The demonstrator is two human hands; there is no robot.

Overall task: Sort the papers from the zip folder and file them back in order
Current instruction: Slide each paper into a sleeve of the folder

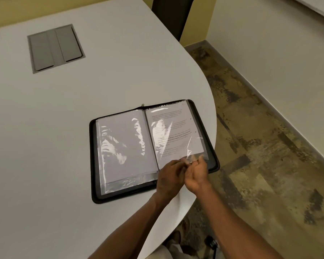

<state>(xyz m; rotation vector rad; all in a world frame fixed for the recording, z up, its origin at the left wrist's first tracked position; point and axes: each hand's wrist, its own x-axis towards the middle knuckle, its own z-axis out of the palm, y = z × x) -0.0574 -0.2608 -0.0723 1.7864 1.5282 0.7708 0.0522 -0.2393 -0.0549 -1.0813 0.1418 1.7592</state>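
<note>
I note a white table [64, 146] with a rounded edge filling most of the head view, and a grey hatch panel [55, 47] set flush into it at the far left. Mottled brown flooring [260, 137] runs along the right, and a dark chair back [173, 14] stands beyond the table's far edge.

The black zip folder [94, 195] lies open and flat near the table's rounded edge. It shows two clear plastic sleeves: the left sleeve [123, 146] holds a blank-looking sheet, and the right sleeve [176, 131] holds a printed page [173, 126] whose text I cannot read.

Both hands meet at the near corner of the right sleeve. The left hand [168, 176] has its fingers curled in toward that lower edge; the motion blur there stops me from confirming a grip. The right hand [196, 174] pinches the clear plastic edge between thumb and fingers, lifting it slightly off the page.
</note>
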